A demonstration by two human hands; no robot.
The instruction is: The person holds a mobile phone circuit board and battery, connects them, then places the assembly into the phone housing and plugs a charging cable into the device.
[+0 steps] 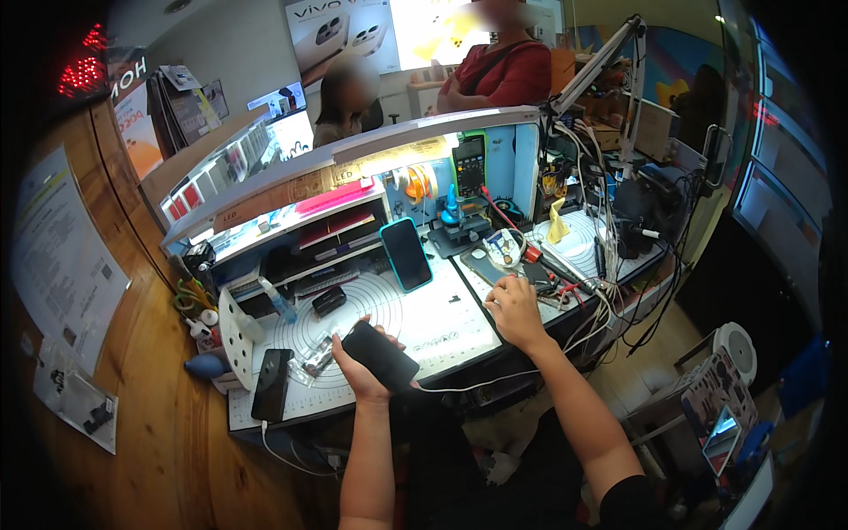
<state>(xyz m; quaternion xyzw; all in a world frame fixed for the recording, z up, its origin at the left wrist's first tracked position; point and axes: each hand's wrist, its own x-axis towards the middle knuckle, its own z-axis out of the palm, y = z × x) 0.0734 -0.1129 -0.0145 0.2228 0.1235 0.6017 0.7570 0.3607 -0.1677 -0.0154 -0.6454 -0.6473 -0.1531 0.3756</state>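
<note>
L hand (364,371) fingers wrapped on black phone (381,355) | long axis upper-L to lower-R | R hand (515,309) empty, fingers loosely curled

A black phone (380,355) lies tilted in the left hand's (362,367) grip, dark face up (screen unlit), long axis slanting from upper left to lower right, over the white counter's (442,322) near edge.

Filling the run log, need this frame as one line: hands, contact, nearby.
left hand: holds black phone | right hand: on white mat, empty | nearby: teal-cased phone propped upright, second black phone flat at left
</note>
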